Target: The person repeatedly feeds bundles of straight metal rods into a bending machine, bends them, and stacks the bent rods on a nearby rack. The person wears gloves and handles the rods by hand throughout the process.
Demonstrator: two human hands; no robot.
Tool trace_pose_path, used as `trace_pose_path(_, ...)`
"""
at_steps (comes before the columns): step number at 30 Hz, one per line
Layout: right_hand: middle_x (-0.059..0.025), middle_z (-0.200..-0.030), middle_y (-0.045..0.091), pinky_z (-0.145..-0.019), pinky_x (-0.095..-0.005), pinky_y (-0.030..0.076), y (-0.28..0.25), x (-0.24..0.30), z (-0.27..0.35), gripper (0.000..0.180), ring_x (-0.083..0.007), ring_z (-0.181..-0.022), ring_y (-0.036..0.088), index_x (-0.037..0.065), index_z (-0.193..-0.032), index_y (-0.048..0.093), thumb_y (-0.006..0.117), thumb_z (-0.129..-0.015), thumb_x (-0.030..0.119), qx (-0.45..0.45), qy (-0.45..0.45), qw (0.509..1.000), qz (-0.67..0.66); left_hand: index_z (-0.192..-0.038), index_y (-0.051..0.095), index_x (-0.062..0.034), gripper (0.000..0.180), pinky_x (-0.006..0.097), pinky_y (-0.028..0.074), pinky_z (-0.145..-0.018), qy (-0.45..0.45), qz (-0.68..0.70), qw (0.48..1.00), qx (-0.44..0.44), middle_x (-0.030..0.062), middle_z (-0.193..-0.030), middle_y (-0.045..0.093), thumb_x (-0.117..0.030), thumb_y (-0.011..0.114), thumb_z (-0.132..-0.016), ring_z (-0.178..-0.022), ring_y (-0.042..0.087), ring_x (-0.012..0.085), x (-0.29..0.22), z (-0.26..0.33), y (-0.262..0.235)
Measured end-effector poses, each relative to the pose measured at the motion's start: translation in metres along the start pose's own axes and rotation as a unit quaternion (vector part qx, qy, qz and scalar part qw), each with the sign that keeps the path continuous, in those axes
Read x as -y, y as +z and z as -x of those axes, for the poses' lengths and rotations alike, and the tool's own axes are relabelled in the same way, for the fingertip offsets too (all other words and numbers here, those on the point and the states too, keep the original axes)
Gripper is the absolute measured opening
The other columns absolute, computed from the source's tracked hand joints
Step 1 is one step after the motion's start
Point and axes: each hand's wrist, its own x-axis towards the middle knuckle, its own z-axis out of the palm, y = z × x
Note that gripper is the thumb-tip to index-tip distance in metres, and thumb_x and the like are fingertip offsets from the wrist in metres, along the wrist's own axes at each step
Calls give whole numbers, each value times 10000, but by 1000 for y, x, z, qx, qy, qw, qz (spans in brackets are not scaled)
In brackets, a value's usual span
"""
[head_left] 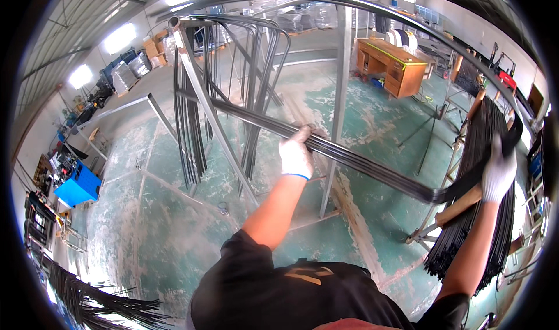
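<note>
A bundle of bent black metal rods point(372, 171) stretches slantwise in front of me, from the metal stand at left down to a bend at right. From that bend it turns up and back along the far upper side. My left hand point(296, 152), in a white glove, is closed round the near run of the bundle. At the right bend my right hand point(499, 175), also gloved, is closed on the bundle with its thumb up; some fingers are hidden behind the rods. Beside the left end, more bent black rods point(251, 106) hang on the metal stand point(201, 91).
Many straight black rods point(492, 126) lie on a rack with brown rollers point(460, 207) close by my right arm. A grey upright post point(342, 85) stands behind the bundle. Further off are a wooden desk point(389, 68), a blue box point(77, 182) and a low metal frame point(122, 106).
</note>
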Motion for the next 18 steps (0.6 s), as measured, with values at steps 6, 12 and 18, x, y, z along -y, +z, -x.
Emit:
trace_pose_path(6,-261,-963,711,-838,-455,530,130,181,-116,466,-429,-963,701,42,-1249,675,570,-989,414,50,-159,986,30,-1001,576,44,84,511,523,-984,0,121,993,-4,167,-968,642,-31,542,-985,-962,643,327,-62,-94,-46)
trace_pose_path(12,-301,-1194,683,-981,-512,517,199,378,-98,510,-430,-1163,661,-42,-1266,582,673,-913,315,184,-214,955,-90,-1048,577,61,144,555,505,-1034,14,212,976,40,206,-1077,647,0,550,-920,-1054,631,362,-112,-117,-38)
trace_pose_path(18,-135,-926,779,-729,-453,597,267,397,60,226,-306,-846,753,125,-940,817,693,-765,197,404,-393,809,-166,-1254,628,68,360,423,462,-1107,2,95,983,159,199,-1311,666,-114,574,-947,-1214,626,305,-87,-97,-78)
